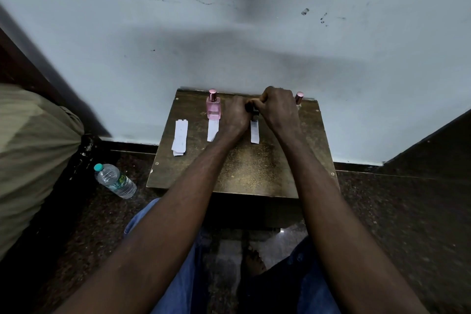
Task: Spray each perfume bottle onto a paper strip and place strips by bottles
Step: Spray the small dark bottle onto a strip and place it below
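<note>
A pink perfume bottle (213, 107) with a rose cap stands at the back of the small wooden table (244, 171), a paper strip (212, 130) lying in front of it. Both hands meet around a dark middle bottle (254, 115), mostly hidden. My left hand (235, 116) curls round it from the left; my right hand (276, 107) grips its top from the right. A second strip (254, 131) lies just below that bottle. Another rose cap (299, 97) of a third bottle peeks out behind my right hand. A stack of spare strips (179, 138) lies at the table's left.
The table stands against a pale blue wall (229, 33). A plastic water bottle (115, 180) lies on the dark floor at the left, beside a khaki cloth bundle (33, 150). My knees in blue jeans (178, 275) sit below the table's front edge.
</note>
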